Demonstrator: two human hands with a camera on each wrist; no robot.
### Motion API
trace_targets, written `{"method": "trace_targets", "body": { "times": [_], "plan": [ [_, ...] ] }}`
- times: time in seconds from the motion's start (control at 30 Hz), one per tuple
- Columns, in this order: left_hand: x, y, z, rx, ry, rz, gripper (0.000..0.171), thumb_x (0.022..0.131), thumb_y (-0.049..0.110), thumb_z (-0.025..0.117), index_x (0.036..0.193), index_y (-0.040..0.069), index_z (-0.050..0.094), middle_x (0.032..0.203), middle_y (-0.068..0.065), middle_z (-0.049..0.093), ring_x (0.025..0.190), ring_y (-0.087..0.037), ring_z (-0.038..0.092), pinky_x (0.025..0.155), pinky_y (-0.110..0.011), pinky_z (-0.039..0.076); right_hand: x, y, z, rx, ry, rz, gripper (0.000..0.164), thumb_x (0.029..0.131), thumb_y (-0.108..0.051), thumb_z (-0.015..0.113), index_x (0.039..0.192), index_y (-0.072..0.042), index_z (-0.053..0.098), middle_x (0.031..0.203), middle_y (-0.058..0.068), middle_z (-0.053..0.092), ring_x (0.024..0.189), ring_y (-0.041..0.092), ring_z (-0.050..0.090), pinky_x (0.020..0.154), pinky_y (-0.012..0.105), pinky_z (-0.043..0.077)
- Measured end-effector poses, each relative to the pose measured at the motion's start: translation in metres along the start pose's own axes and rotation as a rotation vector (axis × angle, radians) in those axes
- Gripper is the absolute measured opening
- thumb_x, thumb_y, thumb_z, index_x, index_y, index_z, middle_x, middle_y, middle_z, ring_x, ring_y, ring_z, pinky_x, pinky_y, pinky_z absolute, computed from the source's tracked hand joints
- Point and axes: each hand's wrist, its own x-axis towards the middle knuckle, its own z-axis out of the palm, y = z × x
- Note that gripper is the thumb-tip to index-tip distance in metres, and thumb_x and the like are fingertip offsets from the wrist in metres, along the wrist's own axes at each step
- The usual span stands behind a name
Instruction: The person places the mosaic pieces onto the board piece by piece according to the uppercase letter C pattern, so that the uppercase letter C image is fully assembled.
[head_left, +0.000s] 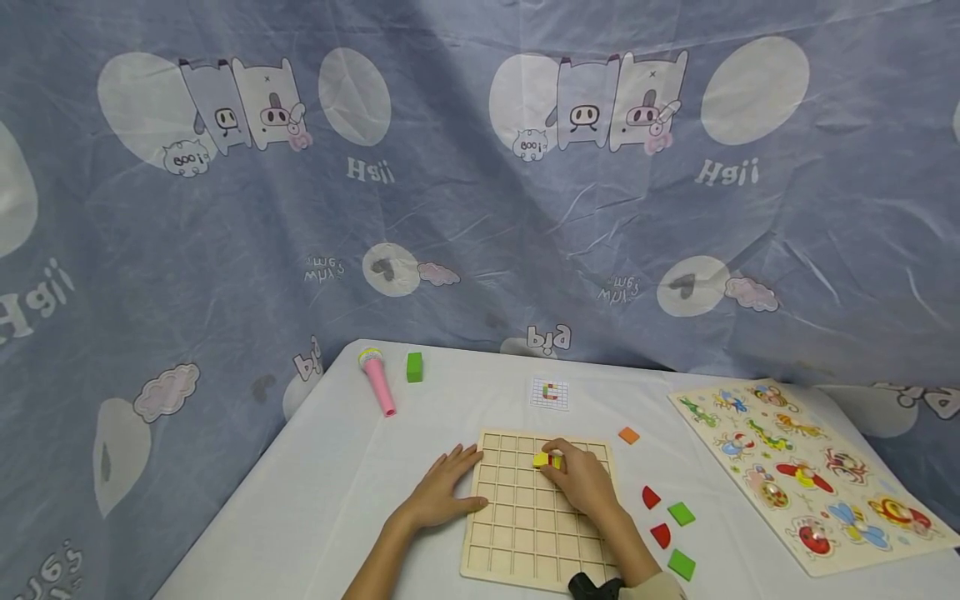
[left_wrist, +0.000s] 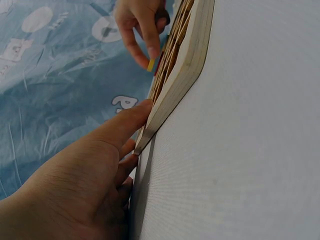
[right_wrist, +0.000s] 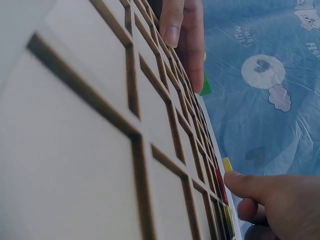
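while all views show a yellow block (head_left: pixel 541 461), only head shows a card (head_left: pixel 550 394).

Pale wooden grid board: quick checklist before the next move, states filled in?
1. Left hand touching the pale wooden grid board: ok, at its left edge.
2. Right hand gripping the small yellow block: ok, pinched at the fingertips.
3. Yellow block fully seated in a cell: cannot tell, fingers hide part of it.
4. White gridded pattern card uncovered: ok, flat beyond the board.
5. Two red quarter-circle pieces and two green square tiles off the board: ok, on the table to its right.
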Motion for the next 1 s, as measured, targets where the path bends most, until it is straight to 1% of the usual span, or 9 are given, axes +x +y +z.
{"method": "trace_targets", "body": {
  "times": [0.2,0.3,0.53,1.0],
  "plan": [
    [0.000,-0.001,0.001,0.000,0.001,-0.003,0.076,0.081,0.049,0.063,0.142,0.011,0.037,0.148,-0.005,0.030,0.138,-0.030,0.016,0.111,-0.050,0.009,0.003,-0.008,0.003,0.027,-0.011,-0.021,0.029,0.080,-0.022,0.073,0.106,-0.011,0.065,0.053,-0.008,0.040,0.044,0.006,0.034,0.037,0.020,0.026],
    [0.000,-0.002,0.002,-0.004,0.004,-0.006,0.076,0.081,0.050,0.062,0.142,0.011,0.037,0.148,-0.006,0.029,0.138,-0.030,0.016,0.111,-0.050,0.009,0.003,-0.011,0.006,0.017,-0.009,-0.035,0.029,0.079,-0.022,0.073,0.105,-0.011,0.065,0.053,-0.008,0.041,0.044,0.006,0.034,0.038,0.020,0.026],
    [-0.001,-0.001,0.001,-0.003,0.004,-0.010,0.076,0.082,0.049,0.062,0.142,0.011,0.037,0.149,-0.005,0.029,0.138,-0.029,0.016,0.111,-0.049,0.008,0.007,-0.012,0.010,-0.013,-0.026,-0.025,0.030,0.080,-0.025,0.072,0.106,-0.013,0.065,0.054,-0.008,0.040,0.044,0.007,0.034,0.037,0.021,0.027],
    [-0.001,0.000,0.002,-0.011,0.011,-0.006,0.075,0.081,0.048,0.063,0.141,0.010,0.038,0.148,-0.007,0.030,0.138,-0.030,0.017,0.110,-0.050,0.009,0.005,-0.011,0.014,-0.012,-0.043,-0.015,0.027,0.080,-0.027,0.072,0.104,-0.016,0.066,0.054,-0.007,0.042,0.045,0.008,0.035,0.038,0.022,0.027]
  ]
}}
